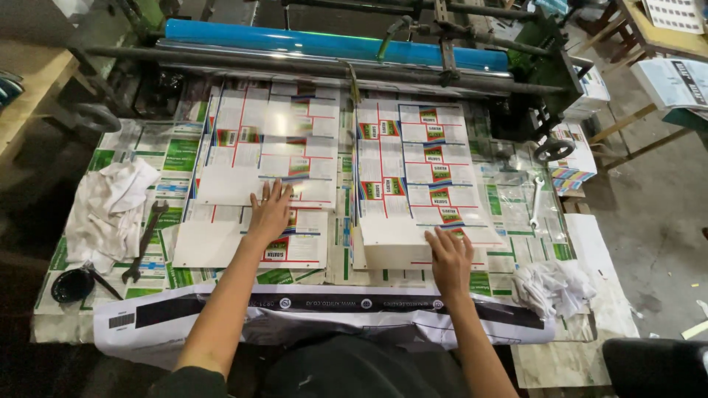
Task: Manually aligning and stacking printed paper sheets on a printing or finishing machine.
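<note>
Two flat hands press printed carton sheets on a bench.

Left hand (270,210) lies fingers spread on the left sheet stack (258,177); right hand (448,258) rests open on the right sheet stack (424,184). Even palm pressure keeps edges aligned. A wrench (144,243) lies left, below the blue roller (332,43).

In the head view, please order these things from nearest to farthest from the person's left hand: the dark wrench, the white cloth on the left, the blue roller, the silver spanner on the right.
From the left hand:
1. Dark wrench, to its left on the table.
2. White cloth, further left, beyond the wrench.
3. Blue roller, at the far side on the machine.
4. Silver spanner, far to the right.
</note>
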